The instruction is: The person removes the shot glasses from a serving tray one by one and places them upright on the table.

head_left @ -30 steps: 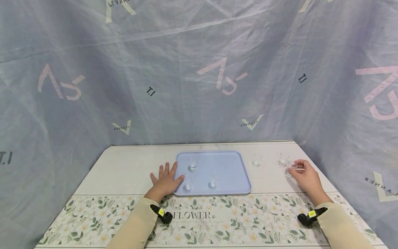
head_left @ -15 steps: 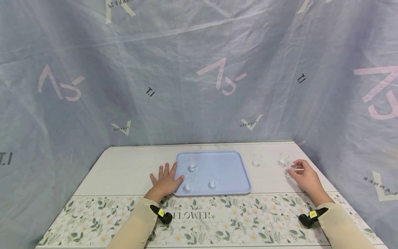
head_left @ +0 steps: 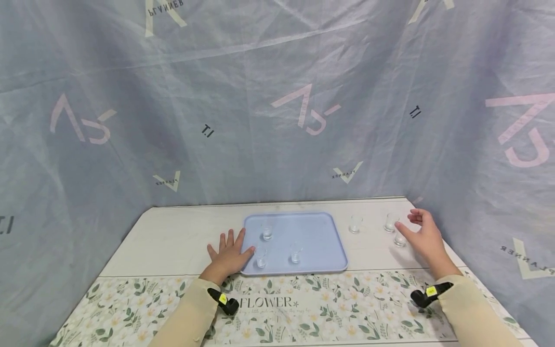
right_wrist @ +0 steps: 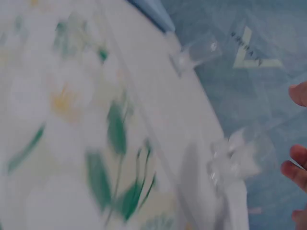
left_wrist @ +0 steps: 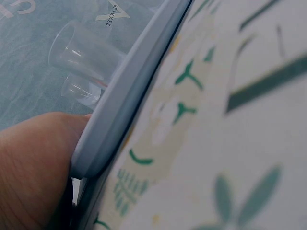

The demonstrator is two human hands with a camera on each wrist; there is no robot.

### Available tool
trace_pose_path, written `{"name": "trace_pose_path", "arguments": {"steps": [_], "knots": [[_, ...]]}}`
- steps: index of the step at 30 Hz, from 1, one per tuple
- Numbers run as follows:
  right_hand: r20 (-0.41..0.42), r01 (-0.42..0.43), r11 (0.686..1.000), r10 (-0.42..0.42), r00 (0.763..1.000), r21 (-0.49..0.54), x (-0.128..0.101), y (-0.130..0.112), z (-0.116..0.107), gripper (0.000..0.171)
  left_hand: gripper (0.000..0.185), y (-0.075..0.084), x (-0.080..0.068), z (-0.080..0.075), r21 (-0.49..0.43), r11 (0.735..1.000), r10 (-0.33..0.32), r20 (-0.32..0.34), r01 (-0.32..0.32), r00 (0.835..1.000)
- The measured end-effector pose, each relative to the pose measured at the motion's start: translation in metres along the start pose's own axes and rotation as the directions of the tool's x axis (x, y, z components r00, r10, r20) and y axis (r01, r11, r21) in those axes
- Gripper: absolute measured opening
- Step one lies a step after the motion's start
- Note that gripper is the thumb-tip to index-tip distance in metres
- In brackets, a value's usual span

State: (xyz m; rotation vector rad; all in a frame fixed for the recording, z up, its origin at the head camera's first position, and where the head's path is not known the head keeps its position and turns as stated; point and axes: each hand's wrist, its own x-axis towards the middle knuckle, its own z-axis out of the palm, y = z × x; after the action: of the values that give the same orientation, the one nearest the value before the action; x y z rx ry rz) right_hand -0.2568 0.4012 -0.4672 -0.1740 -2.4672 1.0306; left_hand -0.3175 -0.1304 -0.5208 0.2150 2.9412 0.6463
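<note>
My left hand (head_left: 228, 258) lies spread on the left edge of a light blue tray (head_left: 318, 233), its thumb across the rim. On the tray stand three small clear glasses: one near the thumb (head_left: 261, 261), one behind it (head_left: 267, 234) and one to its right (head_left: 296, 255). My right hand (head_left: 427, 241) hovers just over a clear glass (head_left: 400, 240) at the right, thumb and fingers apart, gripping nothing. In the right wrist view the fingers (right_wrist: 297, 167) are clear of that glass (right_wrist: 220, 175). Close behind it stands another glass (head_left: 390, 223).
A further glass (head_left: 355, 224) stands between the tray and the right-hand pair. The table has a white cover with a floral band (head_left: 347, 308) at its front. Grey-blue curtains (head_left: 243, 120) close off the back and sides.
My right hand has let go of the glass and lifted; its thumb and fingers have spread. The glass stays on the table. My left hand has stayed on the tray edge.
</note>
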Motion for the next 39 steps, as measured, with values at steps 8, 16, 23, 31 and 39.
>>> {"name": "trace_pose_path", "arguments": {"steps": [8, 16, 23, 31, 39], "knots": [[-0.004, 0.082, 0.996, -0.082, 0.997, 0.031, 0.006, -0.038, 0.022, 0.066, 0.08, 0.008, -0.009, -0.008, 0.016, 1.0, -0.004, -0.014, 0.004, 1.0], [0.01, 0.166, 0.981, -0.168, 0.986, 0.101, 0.007, -0.064, 0.061, 0.058, 0.08, 0.01, -0.011, -0.008, 0.017, 1.0, -0.006, -0.025, 0.006, 1.0], [0.034, 0.176, 0.966, -0.185, 0.982, 0.192, 0.006, -0.085, 0.088, 0.055, 0.08, 0.005, -0.006, -0.004, 0.009, 1.0, -0.005, -0.024, 0.005, 1.0], [0.08, 0.182, 0.952, -0.207, 0.975, 0.246, -0.007, -0.104, 0.118, 0.054, 0.081, -0.003, 0.003, 0.004, -0.01, 1.0, -0.004, -0.012, 0.004, 1.0], [0.181, 0.167, 0.94, -0.228, 0.957, 0.297, -0.021, -0.117, 0.139, 0.052, 0.082, -0.005, 0.004, 0.005, -0.013, 1.0, 0.001, -0.012, -0.002, 1.0]]}}
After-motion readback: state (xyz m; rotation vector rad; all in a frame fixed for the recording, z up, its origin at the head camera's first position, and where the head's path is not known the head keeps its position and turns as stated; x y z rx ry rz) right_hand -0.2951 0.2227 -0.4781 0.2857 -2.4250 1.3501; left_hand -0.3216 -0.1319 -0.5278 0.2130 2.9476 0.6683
